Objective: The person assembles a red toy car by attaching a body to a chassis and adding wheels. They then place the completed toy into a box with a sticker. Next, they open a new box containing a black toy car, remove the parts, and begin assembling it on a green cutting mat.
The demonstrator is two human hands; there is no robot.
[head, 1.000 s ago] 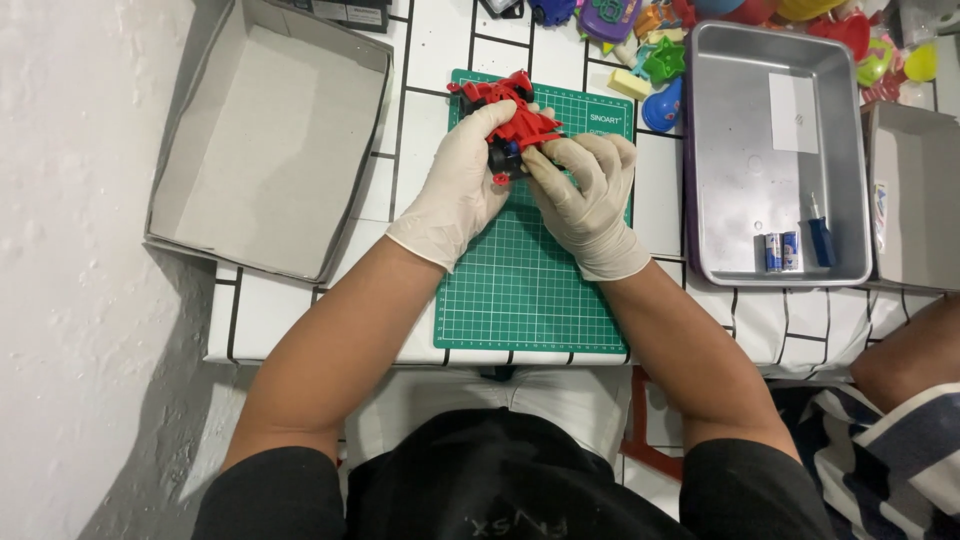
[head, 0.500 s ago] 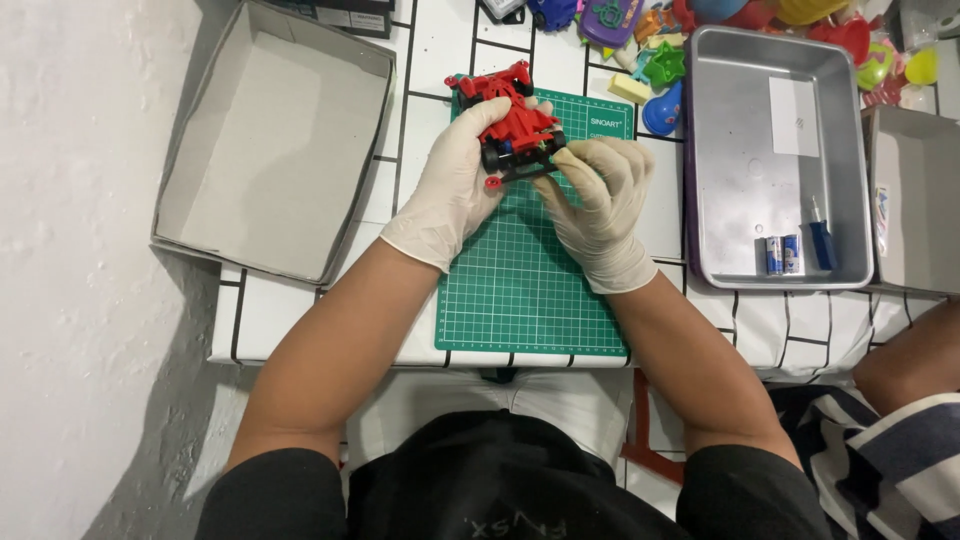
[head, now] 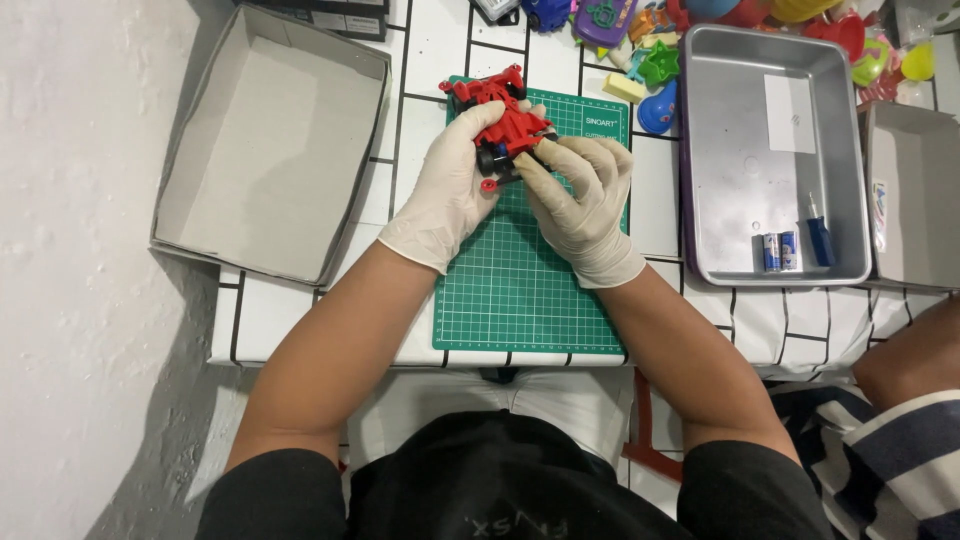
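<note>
I see toy car [head: 500,115]: glossy red plastic | gloves on my hands: thin matt latex | cutting mat [head: 530,290]: matt green rubbery | tray [head: 775,270]: brushed metal | box [head: 265,150]: grey cardboard

An open grey cardboard box [head: 270,150] lies at the table's left side. Another grey box [head: 915,200] sits at the right edge. A white rectangular paper label [head: 790,99] lies inside the metal tray [head: 720,150].

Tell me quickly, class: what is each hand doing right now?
Left hand: closed on the red toy car, above the green cutting mat.
Right hand: closed on the same car, fingers pinching its near end.
</note>
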